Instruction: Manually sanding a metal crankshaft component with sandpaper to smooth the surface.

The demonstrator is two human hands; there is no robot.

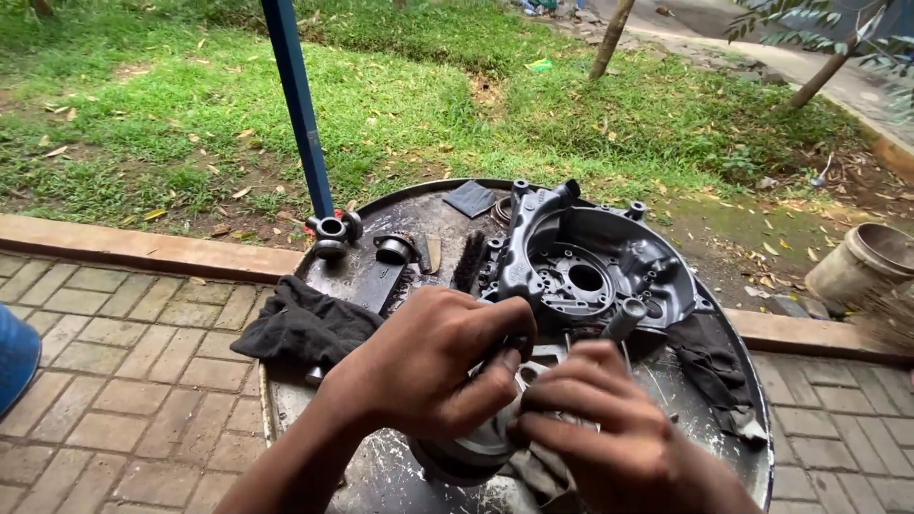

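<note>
My left hand (428, 366) grips a round metal engine part (476, 447) near the front of a round drum top (419, 476). My right hand (609, 428) presses a grey rag (543, 471) against that part, with fingers curled over it. Most of the part is hidden under both hands. Just beyond them lies a large dark cast metal engine cover (590, 262) with a round hole in its middle.
On the drum top also lie a black cloth (305, 324) at the left, another dark rag (709, 357) at the right, a wire brush (468, 259) and small metal fittings (333, 231). A blue pole (297, 95) rises behind. Grass, brick paving and a bucket (862, 262) surround the drum.
</note>
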